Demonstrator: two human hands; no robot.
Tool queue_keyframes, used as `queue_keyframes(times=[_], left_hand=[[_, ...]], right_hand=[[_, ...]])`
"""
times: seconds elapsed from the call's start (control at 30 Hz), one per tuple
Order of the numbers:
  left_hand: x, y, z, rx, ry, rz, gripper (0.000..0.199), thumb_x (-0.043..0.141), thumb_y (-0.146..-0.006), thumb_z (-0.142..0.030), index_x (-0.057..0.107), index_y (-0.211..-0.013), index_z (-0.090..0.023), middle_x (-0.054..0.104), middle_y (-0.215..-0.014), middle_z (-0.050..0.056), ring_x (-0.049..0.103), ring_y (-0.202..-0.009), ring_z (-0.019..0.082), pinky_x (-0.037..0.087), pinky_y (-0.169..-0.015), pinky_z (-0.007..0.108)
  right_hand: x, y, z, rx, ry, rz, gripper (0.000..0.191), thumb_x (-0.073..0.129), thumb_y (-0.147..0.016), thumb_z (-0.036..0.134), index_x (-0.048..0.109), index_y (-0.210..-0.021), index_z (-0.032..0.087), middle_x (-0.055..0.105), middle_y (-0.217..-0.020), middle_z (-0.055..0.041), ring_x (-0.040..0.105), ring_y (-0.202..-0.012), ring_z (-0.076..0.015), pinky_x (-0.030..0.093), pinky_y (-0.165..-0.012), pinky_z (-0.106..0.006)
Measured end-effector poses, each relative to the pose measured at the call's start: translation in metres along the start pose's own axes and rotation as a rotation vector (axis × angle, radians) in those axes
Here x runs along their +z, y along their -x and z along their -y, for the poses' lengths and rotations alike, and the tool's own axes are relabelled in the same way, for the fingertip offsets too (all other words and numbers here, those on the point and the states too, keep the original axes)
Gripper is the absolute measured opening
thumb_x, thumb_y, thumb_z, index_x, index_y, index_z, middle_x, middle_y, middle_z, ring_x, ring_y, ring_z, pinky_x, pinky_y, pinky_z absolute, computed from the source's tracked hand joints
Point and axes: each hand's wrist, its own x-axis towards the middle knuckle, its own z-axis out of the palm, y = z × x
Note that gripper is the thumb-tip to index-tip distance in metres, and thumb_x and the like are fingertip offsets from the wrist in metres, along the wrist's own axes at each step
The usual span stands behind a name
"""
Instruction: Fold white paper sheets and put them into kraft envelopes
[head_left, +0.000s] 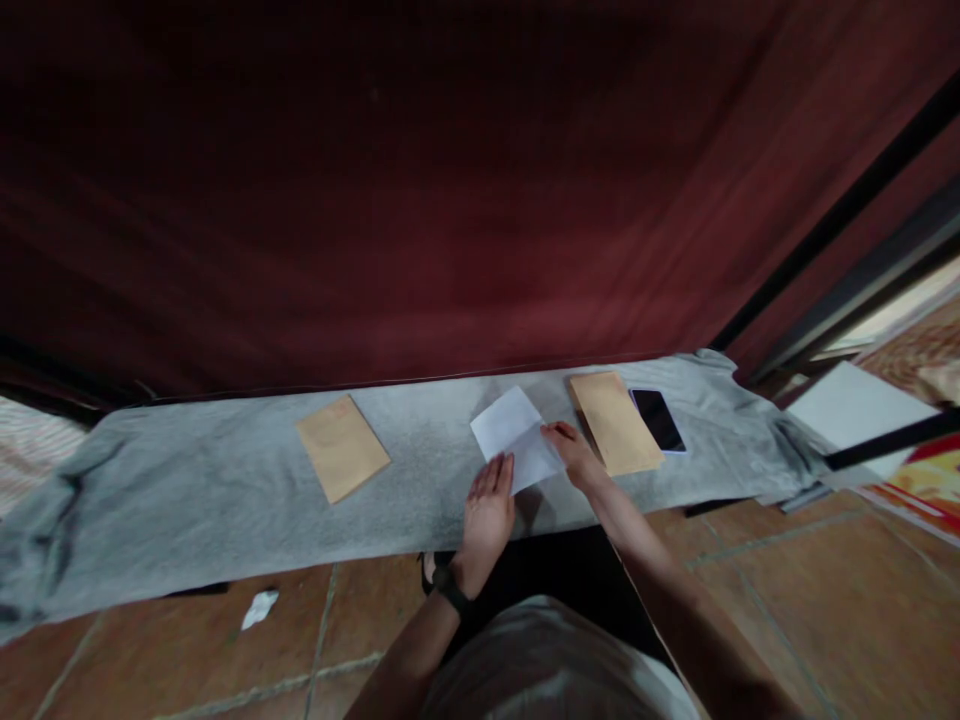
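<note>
A white sheet of paper [508,420] with a crease across it lies on the grey cloth in front of me. My left hand [487,510] rests flat on its near left edge, fingers stretched out together. At the sheet's right edge, my right hand [571,450] has its fingers closed, pinching the paper. Just right of that hand lies a stack of brown envelopes [615,425]. A single brown envelope [343,448] sits apart on the left.
A grey cloth [225,500] covers the long narrow bench. A phone [658,420] lies beside the envelope stack. Dark red fabric [450,200] hangs behind the bench. On the tiled floor is a crumpled white scrap [259,609]. A white panel [859,415] stands at right.
</note>
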Motion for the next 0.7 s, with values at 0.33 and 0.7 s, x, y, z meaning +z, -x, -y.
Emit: queue_keyframes(times=[0.33, 0.7], left_hand=[[-0.003, -0.027, -0.001, -0.644, 1.144, -0.125, 0.039, 0.051, -0.099, -0.036, 0.060, -0.127, -0.012, 0.069, -0.128, 0.017, 0.072, -0.104, 0.026, 0.065, -0.077, 0.040], [-0.012, -0.023, 0.035, -0.752, 0.581, -0.110, 0.046, 0.061, -0.091, -0.020, 0.052, -0.135, -0.015, 0.075, -0.103, 0.012, 0.070, -0.064, 0.021, 0.056, -0.059, 0.032]], right_hand=[[0.012, 0.029, 0.010, -0.516, 0.444, 0.085, 0.044, 0.035, -0.104, 0.042, 0.064, -0.130, 0.023, 0.061, -0.141, -0.0081, 0.054, -0.133, -0.0223, 0.043, -0.113, -0.041], [0.049, 0.048, -0.057, -0.635, 1.203, 0.144, 0.047, 0.043, -0.104, 0.034, 0.047, -0.150, 0.026, 0.041, -0.159, -0.0084, 0.041, -0.144, -0.0311, 0.027, -0.119, -0.058]])
